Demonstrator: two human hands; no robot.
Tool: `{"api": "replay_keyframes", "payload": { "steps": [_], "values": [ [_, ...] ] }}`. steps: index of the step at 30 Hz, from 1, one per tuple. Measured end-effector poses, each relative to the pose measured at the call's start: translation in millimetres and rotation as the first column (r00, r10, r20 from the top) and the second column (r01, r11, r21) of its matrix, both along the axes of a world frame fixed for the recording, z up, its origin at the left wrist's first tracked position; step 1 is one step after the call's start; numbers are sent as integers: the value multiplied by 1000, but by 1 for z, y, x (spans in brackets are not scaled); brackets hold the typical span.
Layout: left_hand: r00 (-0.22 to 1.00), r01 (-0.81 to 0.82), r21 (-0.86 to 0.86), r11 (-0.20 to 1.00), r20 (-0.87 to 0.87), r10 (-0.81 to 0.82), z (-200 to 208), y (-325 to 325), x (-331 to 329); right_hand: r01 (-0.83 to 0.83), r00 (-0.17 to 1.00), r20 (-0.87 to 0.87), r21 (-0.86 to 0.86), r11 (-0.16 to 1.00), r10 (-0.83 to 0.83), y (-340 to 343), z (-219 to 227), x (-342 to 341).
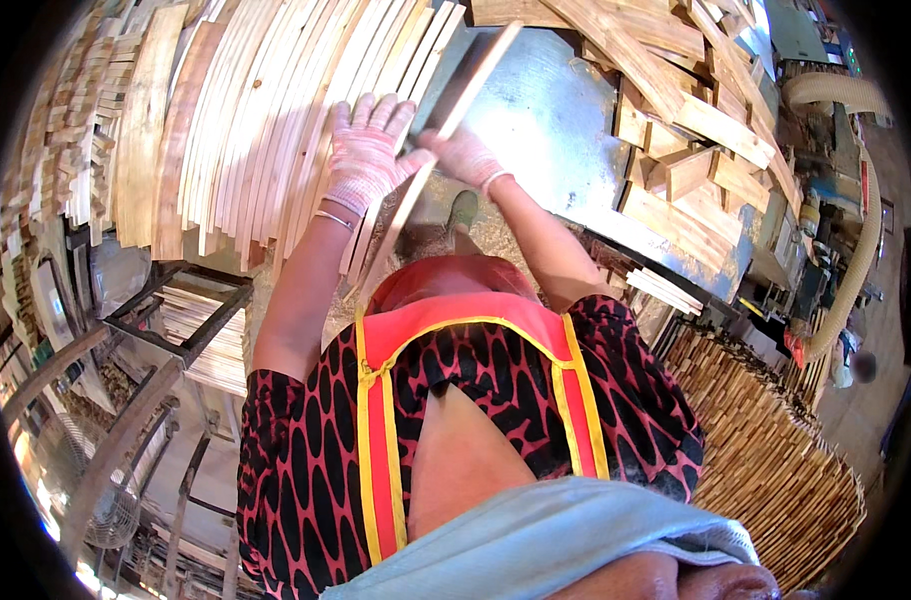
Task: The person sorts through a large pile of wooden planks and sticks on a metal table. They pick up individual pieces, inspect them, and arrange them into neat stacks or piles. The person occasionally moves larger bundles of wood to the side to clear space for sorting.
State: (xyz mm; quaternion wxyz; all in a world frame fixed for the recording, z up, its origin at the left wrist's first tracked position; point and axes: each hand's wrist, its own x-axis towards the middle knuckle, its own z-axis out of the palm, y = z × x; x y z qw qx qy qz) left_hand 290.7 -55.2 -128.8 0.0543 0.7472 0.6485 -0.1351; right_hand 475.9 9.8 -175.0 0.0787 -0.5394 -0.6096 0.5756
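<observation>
My left hand (371, 150), in a pale pink-and-white work glove, lies with its fingers stretched out over the right end of a row of long pale wooden strips (256, 120). Its thumb reaches toward a single wooden strip (486, 75) that slants beside the row. My right hand (466, 155), gloved alike and slightly blurred, is closed around that strip near its middle. The strip's far end rises over a shiny metal tabletop (561, 110), and its near end comes down toward my red apron (456, 285).
Boards and offcuts (686, 130) lie heaped on the right of the metal top. Stacked sticks (766, 460) stand at lower right, near a ribbed hose (856, 240). At left are stacked wood blocks (51, 130), a dark metal frame (181, 310) and a fan (116, 510).
</observation>
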Motion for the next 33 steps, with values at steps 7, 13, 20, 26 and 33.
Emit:
{"api": "replay_keyframes", "payload": {
  "steps": [7, 13, 20, 26, 33],
  "values": [
    [991, -121, -23, 992, -59, 120, -1, -1, 26, -257, 893, 438, 688, 679, -106, 138, 47, 73],
    [989, -89, -99, 991, -131, 75, -1, 9, 28, -503, 488, 808, 569, 651, -330, 241, 45, 170],
    [989, -129, -34, 991, -71, 126, -6, 2, 26, 199, 973, 88, 149, 969, -213, 104, 69, 171],
    [997, -77, 70, 995, -26, 79, -7, 4, 26, 433, 893, -132, -13, 901, -431, -49, -1, 131],
    [993, -91, -94, 991, 70, 98, 6, 9, 24, 258, 964, -1, -261, 930, -268, -134, -5, -14]
  ]
}}
